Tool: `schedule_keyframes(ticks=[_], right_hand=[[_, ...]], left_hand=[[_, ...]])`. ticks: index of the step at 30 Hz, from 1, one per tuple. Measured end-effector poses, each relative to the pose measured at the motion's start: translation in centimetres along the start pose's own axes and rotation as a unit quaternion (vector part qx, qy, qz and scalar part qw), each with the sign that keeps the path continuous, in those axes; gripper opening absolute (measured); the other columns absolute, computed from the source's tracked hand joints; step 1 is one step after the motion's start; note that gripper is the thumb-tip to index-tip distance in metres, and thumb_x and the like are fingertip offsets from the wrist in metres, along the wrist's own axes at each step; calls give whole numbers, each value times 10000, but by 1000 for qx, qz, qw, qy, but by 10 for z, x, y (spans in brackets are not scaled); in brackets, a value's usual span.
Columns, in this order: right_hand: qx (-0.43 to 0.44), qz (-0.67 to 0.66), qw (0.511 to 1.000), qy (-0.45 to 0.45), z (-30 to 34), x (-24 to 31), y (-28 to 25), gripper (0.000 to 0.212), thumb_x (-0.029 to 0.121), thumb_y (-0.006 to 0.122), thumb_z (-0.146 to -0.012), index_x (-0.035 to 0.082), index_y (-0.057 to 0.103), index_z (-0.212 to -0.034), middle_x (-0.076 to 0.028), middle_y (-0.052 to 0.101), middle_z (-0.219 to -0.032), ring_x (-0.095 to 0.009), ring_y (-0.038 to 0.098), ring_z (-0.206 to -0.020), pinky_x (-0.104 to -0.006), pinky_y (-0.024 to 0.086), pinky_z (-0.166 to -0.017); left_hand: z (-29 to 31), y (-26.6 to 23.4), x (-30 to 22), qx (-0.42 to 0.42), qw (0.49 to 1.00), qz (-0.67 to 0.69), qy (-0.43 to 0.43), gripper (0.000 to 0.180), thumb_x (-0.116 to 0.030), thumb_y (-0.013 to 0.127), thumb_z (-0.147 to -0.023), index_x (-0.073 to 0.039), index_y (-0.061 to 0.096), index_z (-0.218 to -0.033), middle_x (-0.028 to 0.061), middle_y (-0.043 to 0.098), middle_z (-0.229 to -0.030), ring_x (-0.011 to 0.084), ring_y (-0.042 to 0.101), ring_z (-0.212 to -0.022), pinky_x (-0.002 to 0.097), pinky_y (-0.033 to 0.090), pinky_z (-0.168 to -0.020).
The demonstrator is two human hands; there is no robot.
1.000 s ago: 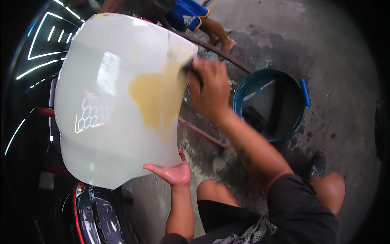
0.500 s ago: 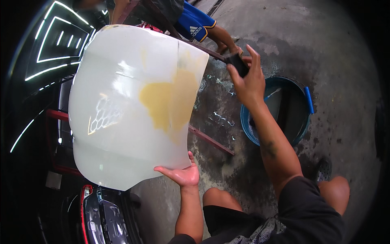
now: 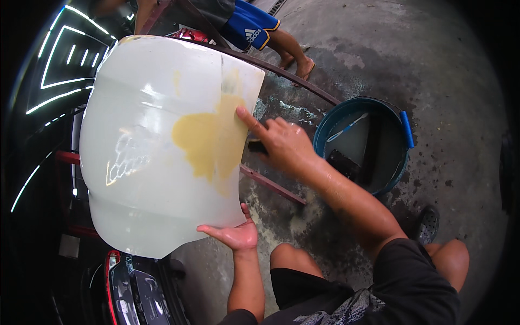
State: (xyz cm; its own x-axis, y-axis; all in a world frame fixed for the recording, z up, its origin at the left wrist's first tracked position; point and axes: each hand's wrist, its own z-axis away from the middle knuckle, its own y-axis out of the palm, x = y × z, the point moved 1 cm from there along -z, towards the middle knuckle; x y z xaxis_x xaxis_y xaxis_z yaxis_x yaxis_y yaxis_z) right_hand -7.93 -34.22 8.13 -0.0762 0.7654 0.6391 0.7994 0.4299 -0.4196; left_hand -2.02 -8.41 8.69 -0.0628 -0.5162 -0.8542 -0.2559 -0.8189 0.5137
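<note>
A large white car hood (image 3: 141,206) with a yellow patch (image 3: 206,141) stretches across the left and middle. My left hand (image 3: 238,235) holds its near edge, thumb on the top face and the other fingers mostly hidden behind the edge. At the hood's right edge is my right hand (image 3: 287,143), its index finger stretched out to the border of the yellow patch. Beneath that hand, a black block (image 3: 257,146) shows in its grasp; the curled fingers partly hide it.
Right of my right hand stands a teal bucket (image 3: 323,123) of cloudy water, with a blue-and-white brush-like stick (image 3: 346,128) inside. Dark red bars (image 3: 273,185) run under the hood. Another person in blue shorts (image 3: 252,26) stands beyond it. Dark car parts (image 3: 146,287) lie lower left.
My right hand has come down and left from above the bucket to the hood's edge, carrying the black block. My left hand keeps its hold. The view has shifted slightly.
</note>
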Motion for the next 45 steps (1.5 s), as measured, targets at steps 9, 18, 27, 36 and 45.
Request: schedule_keyframes(ticks=[9,18,27,36,45], right_hand=[[-66,39,995,-59,30,19,17,897,116,743,-924,480,458,-1693,-76,622,-884,-265,675,-843,-433,573,-702],[-103,87,989,54,-48,-38,-28,1119,117,820,-896,435,223,-1787,-151,739,-1043,-360,747,-1015,-504,623,-816],[9,16,999,37,7,18,-3,1170,226,874,-882,389,169,-1802,-151,701,-977,-369,727,-947,-518,621,-790],[30,21,997,-72,74,73,54,826,247,778,-960,478,466,-1690,-104,662,-921,-294,692,-889,-417,562,-749],[-51,86,992,-73,40,10,30,838,238,824,-894,489,534,-1640,-89,688,-1017,-279,693,-935,-432,574,-760]], left_hand=[[-9,-6,5,29,1000,5,-1,860,-947,514,-934,-350,570,-1551,-118,644,-1504,146,642,-1266,444,616,-938],[-5,-13,4,54,998,25,-21,847,-930,515,-946,-351,571,-1562,-125,656,-1506,151,661,-1284,468,633,-958],[-3,-14,1,45,999,25,-17,888,-944,506,-936,-351,529,-1597,-126,626,-1534,152,631,-1326,464,635,-955],[0,-2,3,64,998,8,-8,950,-960,448,-951,-319,474,-1653,-79,575,-1606,153,583,-1391,413,608,-999],[-9,-12,9,61,998,16,-1,959,-961,484,-931,-320,465,-1644,-77,572,-1602,197,601,-1388,450,645,-938]])
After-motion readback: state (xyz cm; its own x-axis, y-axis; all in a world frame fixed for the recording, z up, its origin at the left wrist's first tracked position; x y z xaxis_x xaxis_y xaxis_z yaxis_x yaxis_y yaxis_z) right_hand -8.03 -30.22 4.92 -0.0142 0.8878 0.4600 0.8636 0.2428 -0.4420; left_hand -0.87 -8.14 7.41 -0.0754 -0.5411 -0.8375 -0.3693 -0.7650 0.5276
